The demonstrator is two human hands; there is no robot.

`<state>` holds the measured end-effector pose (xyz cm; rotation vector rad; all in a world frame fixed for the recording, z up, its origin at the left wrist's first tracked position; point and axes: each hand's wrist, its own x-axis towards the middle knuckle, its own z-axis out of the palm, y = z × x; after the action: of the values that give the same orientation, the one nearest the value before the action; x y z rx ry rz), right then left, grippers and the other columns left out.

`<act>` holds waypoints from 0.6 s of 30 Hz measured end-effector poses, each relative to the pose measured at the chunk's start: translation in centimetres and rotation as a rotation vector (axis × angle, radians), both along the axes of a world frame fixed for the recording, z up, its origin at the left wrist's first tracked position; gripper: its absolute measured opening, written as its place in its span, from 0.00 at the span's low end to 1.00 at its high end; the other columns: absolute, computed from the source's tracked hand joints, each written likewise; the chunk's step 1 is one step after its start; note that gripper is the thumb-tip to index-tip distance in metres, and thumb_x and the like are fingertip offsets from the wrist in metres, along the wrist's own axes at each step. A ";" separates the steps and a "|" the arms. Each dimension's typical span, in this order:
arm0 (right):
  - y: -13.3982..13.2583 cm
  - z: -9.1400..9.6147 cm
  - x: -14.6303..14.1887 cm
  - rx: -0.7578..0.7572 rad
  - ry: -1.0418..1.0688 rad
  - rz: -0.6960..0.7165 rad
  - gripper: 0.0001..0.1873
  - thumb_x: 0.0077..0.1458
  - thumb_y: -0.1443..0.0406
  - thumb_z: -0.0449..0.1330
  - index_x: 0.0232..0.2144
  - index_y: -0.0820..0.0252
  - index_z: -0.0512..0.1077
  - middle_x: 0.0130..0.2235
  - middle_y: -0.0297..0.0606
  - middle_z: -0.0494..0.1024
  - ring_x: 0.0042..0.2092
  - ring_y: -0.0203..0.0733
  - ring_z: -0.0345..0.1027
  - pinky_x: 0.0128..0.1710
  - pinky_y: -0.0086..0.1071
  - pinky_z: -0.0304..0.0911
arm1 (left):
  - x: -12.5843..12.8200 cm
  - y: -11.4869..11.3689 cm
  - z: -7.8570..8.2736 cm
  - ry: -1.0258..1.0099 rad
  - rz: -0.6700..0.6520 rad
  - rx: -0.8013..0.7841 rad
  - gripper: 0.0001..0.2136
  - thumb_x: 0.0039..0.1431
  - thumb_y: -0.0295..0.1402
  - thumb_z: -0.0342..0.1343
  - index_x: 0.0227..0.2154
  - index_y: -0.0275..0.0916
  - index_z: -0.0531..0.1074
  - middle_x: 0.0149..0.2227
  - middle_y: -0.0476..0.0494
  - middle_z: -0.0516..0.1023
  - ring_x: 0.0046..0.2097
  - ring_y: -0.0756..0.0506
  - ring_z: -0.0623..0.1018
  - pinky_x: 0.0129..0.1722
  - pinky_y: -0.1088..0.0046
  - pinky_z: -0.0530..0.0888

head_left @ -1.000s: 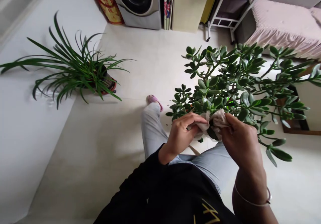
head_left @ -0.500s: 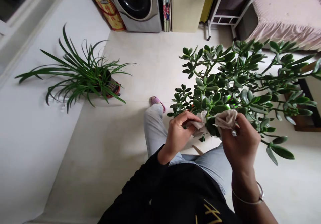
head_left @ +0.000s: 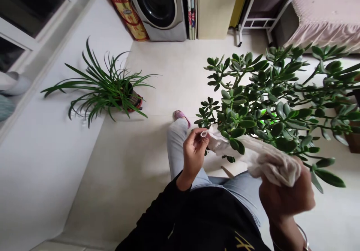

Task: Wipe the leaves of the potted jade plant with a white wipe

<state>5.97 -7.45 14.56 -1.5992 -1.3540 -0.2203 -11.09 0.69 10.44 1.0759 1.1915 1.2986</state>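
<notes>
A thin whitish cloth, crumpled at its right end, stretches between my two hands. My left hand pinches its left end between thumb and fingers. Bunched folds of the cloth are gripped in my right hand, which is slightly blurred. In front of both hands stands a large jade plant with thick, glossy green leaves. Some of its leaves lie in front of the cloth's middle part. Foliage hides most of the plant's pot.
At the left wall a potted plant with long narrow leaves stands on the floor. A washing machine is at the back, with a white metal rack to its right. A pink-covered piece of furniture fills the far right corner.
My right hand has moved right and toward me, pulling the cloth out long between both hands. My left hand still pinches its end. The view has shifted slightly.
</notes>
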 end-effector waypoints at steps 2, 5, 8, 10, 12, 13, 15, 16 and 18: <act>-1.6 -1.3 -0.3 -0.006 0.008 0.033 0.06 0.57 0.67 0.66 0.39 0.58 0.76 0.31 0.35 0.80 0.28 0.38 0.73 0.28 0.30 0.68 | 0.0 -0.3 -0.4 0.002 0.041 -0.017 0.17 0.64 0.51 0.63 0.38 0.40 0.76 0.34 0.48 0.76 0.35 0.50 0.75 0.37 0.77 0.75; -3.3 -3.3 -0.7 -0.101 0.033 0.070 0.09 0.56 0.65 0.65 0.42 0.56 0.75 0.32 0.38 0.83 0.27 0.43 0.75 0.27 0.33 0.69 | 0.0 -0.6 -0.8 0.059 0.047 -0.029 0.18 0.66 0.52 0.60 0.39 0.40 0.74 0.32 0.49 0.74 0.34 0.50 0.74 0.36 0.77 0.74; -3.8 -4.3 -1.0 -0.227 0.135 0.188 0.10 0.58 0.66 0.61 0.43 0.53 0.75 0.34 0.39 0.83 0.29 0.44 0.77 0.28 0.33 0.69 | 0.0 -0.9 -0.9 0.165 0.005 0.004 0.17 0.69 0.51 0.57 0.39 0.40 0.72 0.29 0.51 0.71 0.29 0.52 0.70 0.30 0.79 0.70; -3.5 -4.4 -1.3 -0.275 0.243 0.268 0.09 0.60 0.68 0.59 0.42 0.52 0.75 0.32 0.36 0.82 0.28 0.40 0.75 0.28 0.31 0.69 | 0.0 -1.0 -0.7 0.225 -0.020 0.034 0.16 0.70 0.50 0.56 0.39 0.40 0.71 0.29 0.52 0.71 0.28 0.52 0.69 0.29 0.79 0.69; -3.2 -4.3 -1.7 -0.320 0.410 0.297 0.07 0.62 0.68 0.58 0.40 0.53 0.75 0.31 0.33 0.80 0.27 0.37 0.73 0.29 0.29 0.68 | 0.0 -1.1 -0.6 0.259 -0.034 0.042 0.16 0.70 0.49 0.54 0.39 0.41 0.71 0.28 0.52 0.70 0.27 0.52 0.69 0.28 0.79 0.68; -3.1 -4.3 -1.8 -0.338 0.515 0.281 0.05 0.64 0.66 0.58 0.38 0.53 0.75 0.30 0.33 0.79 0.28 0.36 0.72 0.30 0.28 0.68 | 0.0 -1.2 -0.5 0.271 -0.035 0.038 0.16 0.71 0.49 0.54 0.38 0.41 0.70 0.28 0.53 0.70 0.27 0.52 0.69 0.28 0.79 0.67; -3.1 -4.7 -2.1 -0.382 0.749 0.190 0.07 0.64 0.61 0.59 0.35 0.55 0.74 0.30 0.34 0.77 0.30 0.37 0.71 0.31 0.29 0.69 | 0.1 -1.2 -0.4 0.292 -0.039 0.026 0.16 0.72 0.49 0.52 0.38 0.41 0.70 0.27 0.53 0.69 0.27 0.52 0.69 0.28 0.78 0.67; -3.1 -5.0 -2.1 -0.406 0.884 0.110 0.09 0.63 0.58 0.60 0.34 0.55 0.74 0.30 0.35 0.78 0.31 0.39 0.72 0.33 0.30 0.71 | 0.2 -1.3 -0.3 0.299 -0.041 0.021 0.16 0.72 0.49 0.52 0.38 0.41 0.69 0.27 0.53 0.69 0.27 0.52 0.69 0.28 0.78 0.67; -3.1 -5.7 -1.9 -0.444 1.135 -0.043 0.13 0.61 0.53 0.62 0.35 0.56 0.75 0.32 0.37 0.79 0.33 0.43 0.74 0.33 0.33 0.72 | 0.5 -1.3 -0.2 0.298 -0.046 0.018 0.16 0.72 0.50 0.52 0.38 0.41 0.68 0.27 0.53 0.69 0.27 0.52 0.68 0.28 0.78 0.67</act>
<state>4.04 -10.56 8.84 -1.6558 -0.4709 0.9021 -10.55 -0.58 10.25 1.3362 1.3671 1.1422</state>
